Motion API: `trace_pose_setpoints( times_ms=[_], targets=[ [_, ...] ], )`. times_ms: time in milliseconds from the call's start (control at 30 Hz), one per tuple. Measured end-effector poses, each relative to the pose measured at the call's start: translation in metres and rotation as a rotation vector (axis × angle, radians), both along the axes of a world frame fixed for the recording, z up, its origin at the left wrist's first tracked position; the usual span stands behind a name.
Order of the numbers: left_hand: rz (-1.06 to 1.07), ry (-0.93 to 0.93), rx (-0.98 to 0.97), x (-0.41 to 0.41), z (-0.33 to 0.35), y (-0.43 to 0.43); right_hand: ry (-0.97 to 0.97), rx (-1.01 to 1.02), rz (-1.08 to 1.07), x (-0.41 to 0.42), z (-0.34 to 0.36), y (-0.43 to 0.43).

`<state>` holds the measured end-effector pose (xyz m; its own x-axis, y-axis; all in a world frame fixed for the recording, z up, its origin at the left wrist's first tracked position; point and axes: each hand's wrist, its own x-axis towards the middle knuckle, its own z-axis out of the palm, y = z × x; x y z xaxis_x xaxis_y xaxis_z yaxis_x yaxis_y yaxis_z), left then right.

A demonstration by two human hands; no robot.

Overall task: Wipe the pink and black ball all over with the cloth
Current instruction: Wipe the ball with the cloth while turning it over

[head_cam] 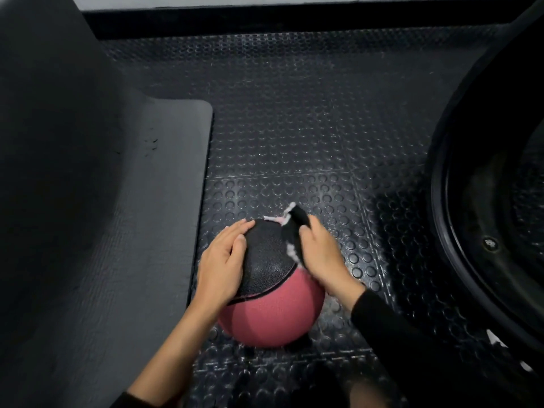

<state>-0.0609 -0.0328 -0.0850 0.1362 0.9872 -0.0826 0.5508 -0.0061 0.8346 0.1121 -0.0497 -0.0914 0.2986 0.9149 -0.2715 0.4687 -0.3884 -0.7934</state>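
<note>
The pink and black ball (266, 304) rests on the studded floor in the lower middle of the head view, black panel on top, pink below. My left hand (222, 263) lies flat against its left side, fingers spread over the black panel. My right hand (322, 257) presses a black cloth with frayed pale edges (294, 228) against the ball's upper right side. Part of the cloth is hidden under my right fingers.
A grey foam mat (164, 201) lies flat just left of the ball, with a dark padded slope (53, 142) beyond it. A large black tyre (485, 187) fills the right edge. The black studded rubber floor (309, 128) stretches ahead to a wall base.
</note>
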Motion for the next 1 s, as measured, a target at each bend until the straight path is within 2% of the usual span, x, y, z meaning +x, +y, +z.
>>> trace_pose_setpoints(
  times_ms=[67, 200, 267, 333, 400, 433, 467, 533, 567, 633, 667, 767, 867, 933, 1000],
  targets=[
    [0.035, 0.018, -0.007, 0.003, 0.000, 0.002, 0.036, -0.080, -0.090, 0.002, 0.000, 0.009],
    [0.056, 0.073, -0.026, 0.009, 0.002, 0.009, -0.271, 0.289, 0.079, -0.049, 0.012, -0.044],
    [0.038, 0.063, -0.041, 0.007, 0.003, 0.010, -0.290, 0.333, 0.143, -0.052, 0.011, -0.054],
    [0.015, 0.056, -0.033, 0.003, 0.002, 0.009, -0.181, 0.235, 0.112, -0.031, 0.004, -0.030],
    [0.031, 0.051, -0.015, 0.003, 0.003, 0.005, 0.011, 0.011, 0.001, -0.007, -0.003, 0.005],
    [0.052, 0.057, -0.012, 0.006, 0.003, 0.004, 0.038, -0.061, -0.048, -0.001, -0.003, 0.016],
    [0.074, 0.072, -0.013, 0.009, 0.005, 0.004, -0.018, -0.067, -0.066, -0.002, -0.001, 0.018],
    [0.098, 0.097, -0.018, 0.014, 0.004, 0.006, -0.216, 0.135, -0.004, -0.022, 0.002, -0.008],
    [0.095, 0.095, -0.023, 0.014, 0.004, 0.006, -0.270, 0.246, 0.093, -0.037, 0.008, -0.029],
    [0.070, 0.049, -0.030, 0.011, 0.005, 0.007, -0.299, 0.364, 0.256, -0.054, 0.012, -0.062],
    [0.046, 0.036, -0.021, 0.010, 0.005, 0.005, -0.282, 0.365, 0.254, -0.051, 0.009, -0.065],
    [-0.009, 0.042, 0.034, 0.009, 0.005, 0.002, -0.068, 0.234, 0.010, -0.018, -0.009, -0.037],
    [0.034, 0.012, 0.012, 0.007, 0.001, -0.003, 0.436, -0.116, -0.330, 0.021, -0.031, -0.015],
    [0.144, 0.029, -0.100, 0.000, -0.003, -0.009, 0.732, -0.339, -0.459, 0.035, -0.049, -0.019],
    [0.270, -0.008, -0.296, -0.006, -0.006, -0.008, 0.882, -0.456, -0.494, 0.035, -0.056, -0.020]
  ],
)
